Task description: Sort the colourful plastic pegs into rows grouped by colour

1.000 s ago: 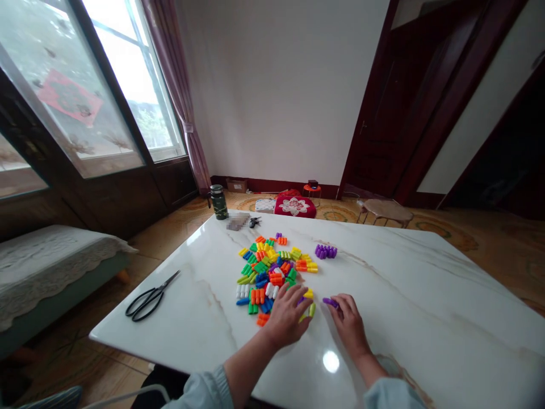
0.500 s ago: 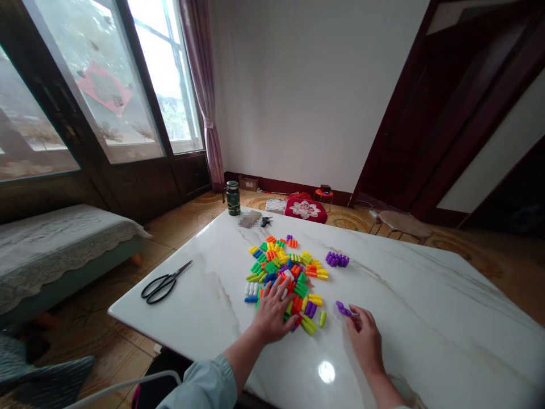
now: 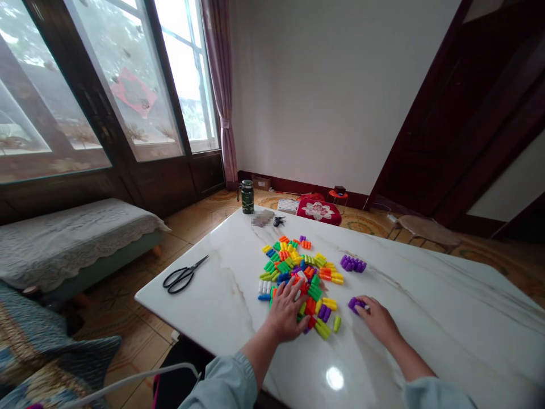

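On table [image 3: 426, 318], right hand's [image 3: 378, 321] grip holds purple piece [image 3: 354, 305].

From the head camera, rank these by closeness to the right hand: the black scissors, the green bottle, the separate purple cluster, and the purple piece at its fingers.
Measured from the right hand:
1. Purple piece, at its fingers, just left of them.
2. Separate purple cluster, farther up the table, beyond the hand.
3. Black scissors, far left, near the table edge.
4. Green bottle, at the far left corner.
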Demonstrator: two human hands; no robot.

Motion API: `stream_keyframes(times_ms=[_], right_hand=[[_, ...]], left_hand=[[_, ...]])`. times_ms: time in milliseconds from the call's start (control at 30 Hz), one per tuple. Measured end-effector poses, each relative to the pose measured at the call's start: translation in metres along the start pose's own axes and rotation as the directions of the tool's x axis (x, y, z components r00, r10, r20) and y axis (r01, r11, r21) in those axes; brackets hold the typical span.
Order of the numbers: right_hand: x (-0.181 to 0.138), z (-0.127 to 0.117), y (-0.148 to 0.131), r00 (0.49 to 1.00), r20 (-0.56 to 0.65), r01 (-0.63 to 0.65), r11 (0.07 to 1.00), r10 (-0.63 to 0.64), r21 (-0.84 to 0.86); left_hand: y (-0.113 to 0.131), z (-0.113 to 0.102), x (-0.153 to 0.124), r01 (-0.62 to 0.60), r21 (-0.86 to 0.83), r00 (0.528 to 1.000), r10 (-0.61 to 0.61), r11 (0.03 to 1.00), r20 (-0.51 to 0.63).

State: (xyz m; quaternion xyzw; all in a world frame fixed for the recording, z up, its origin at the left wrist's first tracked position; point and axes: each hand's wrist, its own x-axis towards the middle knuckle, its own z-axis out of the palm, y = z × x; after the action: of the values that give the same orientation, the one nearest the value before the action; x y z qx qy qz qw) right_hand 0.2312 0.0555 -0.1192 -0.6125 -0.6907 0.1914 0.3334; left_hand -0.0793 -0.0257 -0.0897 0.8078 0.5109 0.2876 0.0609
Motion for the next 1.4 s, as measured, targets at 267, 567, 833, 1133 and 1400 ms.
stream_keyframes(times_ms=[267,567,833,1133,1400], right_hand=[[-0.001,0.015,0.000,0.954,-0.297,-0.049,0.998,0.039,-0.027],[0.014,0.051,-0.005,0.860,-0.508,-0.031,0.999,0.045,0.034],[0.068,0.044,0.009,0.807,-0.588,-0.062,0.998,0.053,0.004],[0.092,0.041,0.028,0.802,-0.592,-0.086,0.996,0.078,0.015],[0.070,0.040,0.022,0.820,-0.567,-0.065,0.997,0.075,0.037]], left_hand=[[0.000,0.000,0.000,-0.015,0.018,1.000,0.015,1.000,-0.013],[-0.006,0.006,0.001,-0.066,0.144,0.996,0.073,0.987,-0.044],[-0.010,0.009,0.003,-0.098,0.214,0.994,0.107,0.972,-0.031],[-0.010,0.008,0.003,-0.095,0.221,0.995,0.097,0.971,0.004],[-0.006,0.004,0.005,-0.085,0.185,0.996,0.086,0.979,0.001]])
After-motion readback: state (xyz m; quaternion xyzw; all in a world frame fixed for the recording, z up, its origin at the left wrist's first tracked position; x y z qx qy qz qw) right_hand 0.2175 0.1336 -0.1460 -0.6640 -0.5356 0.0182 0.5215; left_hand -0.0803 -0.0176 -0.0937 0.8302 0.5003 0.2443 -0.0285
